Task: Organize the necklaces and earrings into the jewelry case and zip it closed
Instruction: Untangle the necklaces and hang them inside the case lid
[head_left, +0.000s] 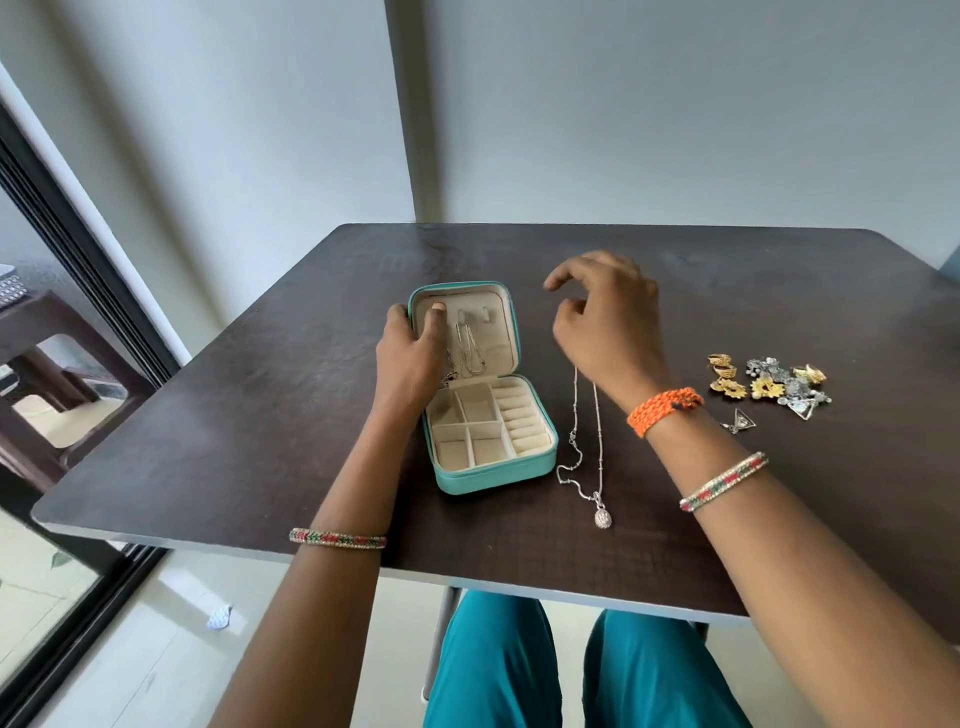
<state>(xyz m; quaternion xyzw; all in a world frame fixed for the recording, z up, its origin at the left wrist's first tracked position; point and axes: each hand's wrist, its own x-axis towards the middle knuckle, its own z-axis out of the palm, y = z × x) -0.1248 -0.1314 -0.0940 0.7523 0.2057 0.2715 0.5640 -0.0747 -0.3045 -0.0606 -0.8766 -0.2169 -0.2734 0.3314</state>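
Case (483, 431) open, chain (470, 353) hanging in lid

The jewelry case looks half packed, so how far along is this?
Early. One necklace already hangs inside the open lid of the teal case, which the left hand steadies. The right hand hovers, holding nothing. A pendant necklace and the earring pile lie on the table; zipping remains.

Matt dark wood-look table (260, 415)
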